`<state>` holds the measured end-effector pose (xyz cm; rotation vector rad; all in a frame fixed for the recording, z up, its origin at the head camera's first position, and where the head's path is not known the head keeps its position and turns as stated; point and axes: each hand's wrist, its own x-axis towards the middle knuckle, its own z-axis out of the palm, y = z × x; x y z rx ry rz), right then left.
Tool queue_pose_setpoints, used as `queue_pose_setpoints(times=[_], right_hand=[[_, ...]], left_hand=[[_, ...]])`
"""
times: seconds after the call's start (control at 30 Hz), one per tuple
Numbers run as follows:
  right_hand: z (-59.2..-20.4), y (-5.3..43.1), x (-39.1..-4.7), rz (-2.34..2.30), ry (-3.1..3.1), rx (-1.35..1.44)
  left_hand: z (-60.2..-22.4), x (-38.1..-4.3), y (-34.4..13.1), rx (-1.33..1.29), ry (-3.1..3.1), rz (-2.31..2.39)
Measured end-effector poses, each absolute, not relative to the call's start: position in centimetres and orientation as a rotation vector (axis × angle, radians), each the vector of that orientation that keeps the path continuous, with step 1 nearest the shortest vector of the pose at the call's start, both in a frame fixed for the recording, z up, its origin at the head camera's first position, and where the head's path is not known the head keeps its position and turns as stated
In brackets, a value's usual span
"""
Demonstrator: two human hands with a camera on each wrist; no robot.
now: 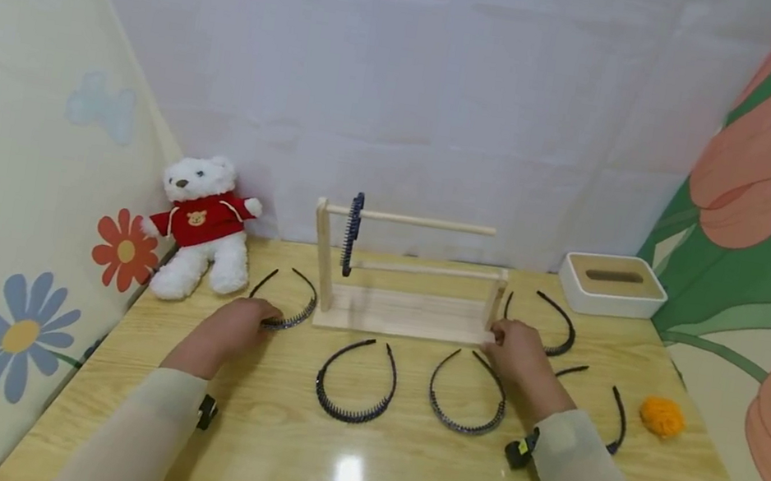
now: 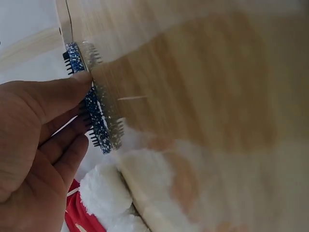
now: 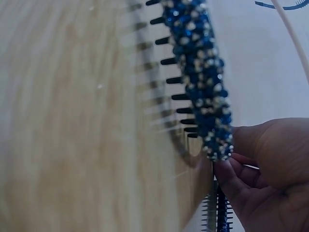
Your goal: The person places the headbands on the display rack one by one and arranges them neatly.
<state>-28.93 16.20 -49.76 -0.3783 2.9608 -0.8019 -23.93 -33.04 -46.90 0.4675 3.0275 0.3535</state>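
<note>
At the left of the table, my left hand (image 1: pixel 233 334) pinches a dark toothed headband (image 1: pixel 299 315). The left wrist view shows my thumb across its blue glittery band (image 2: pixel 99 123), fingers behind. My right hand (image 1: pixel 526 353) is low beside the rack's right post, fingertips together at the near side of the back right headband (image 1: pixel 559 345). A beaded headband (image 3: pixel 198 72) partly covers those fingertips in the right wrist view. The wooden rack (image 1: pixel 412 315) has two bars; a dark headband (image 1: pixel 352 235) hangs on its left part. Two headbands lie in front, one left (image 1: pixel 350 415) and one right (image 1: pixel 465 429).
A white teddy bear (image 1: pixel 209 222) in a red top leans at the back left. At the back right stands a white tissue box (image 1: pixel 611 303). Another headband (image 1: pixel 620 425) lies partly behind my right forearm, near an orange yarn bundle (image 1: pixel 662 417).
</note>
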Motion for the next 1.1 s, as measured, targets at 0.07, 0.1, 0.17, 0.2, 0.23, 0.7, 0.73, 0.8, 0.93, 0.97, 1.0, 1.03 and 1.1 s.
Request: queue_pose_setpoints(times=[0.07,0.1,0.17,0.2,0.23,0.7,0.73,0.8,0.93,0.97,1.0,1.03,1.1], right_hand=[[-49.8,16.1,-28.9,-0.802,2.953,-0.377],[-49.8,16.1,-28.9,-0.803,2.949,-0.373],[-49.7,16.2,-28.9,-0.812,2.945,-0.358],[-49.7,16.2,-28.9,-0.817,2.944,-0.354],[-49.7,16.2,-28.9,-0.817,2.944,-0.354],[-49.6,16.0,-28.7,-0.788,2.987,-0.366],[-49.6,16.0,-28.7,-0.787,2.987,-0.362],[-49.6,15.9,-28.7,-0.791,2.984,-0.352],[-49.5,15.8,-28.8,-0.8,2.978,-0.335],[-49.5,15.8,-28.7,-0.802,2.976,-0.333],[-49.5,15.8,-28.7,-0.803,2.973,-0.331],[-49.5,15.8,-28.7,-0.803,2.971,-0.33],[-49.4,15.8,-28.6,-0.804,2.968,-0.328]], left_hand=[[-47.3,-24.0,-33.3,0.503,3.049,0.337],[-47.3,-24.1,-33.3,0.514,3.056,0.338],[-47.4,-24.3,-33.4,0.549,3.061,0.331],[-47.3,-24.3,-33.5,0.567,3.06,0.326],[-47.3,-24.3,-33.5,0.576,3.056,0.321],[-42.1,-21.4,-32.1,0.213,2.783,1.23],[-41.9,-21.3,-32.1,0.181,2.749,1.295],[-41.7,-21.1,-32.1,0.097,2.654,1.445],[-41.5,-20.7,-31.9,-0.027,2.349,1.842],[-41.4,-20.6,-31.8,-0.047,2.263,1.941],[-41.3,-20.4,-31.8,-0.058,2.181,2.031],[-41.1,-20.2,-31.7,-0.062,2.115,2.1],[-40.7,-19.7,-31.4,-0.06,2.011,2.208]])
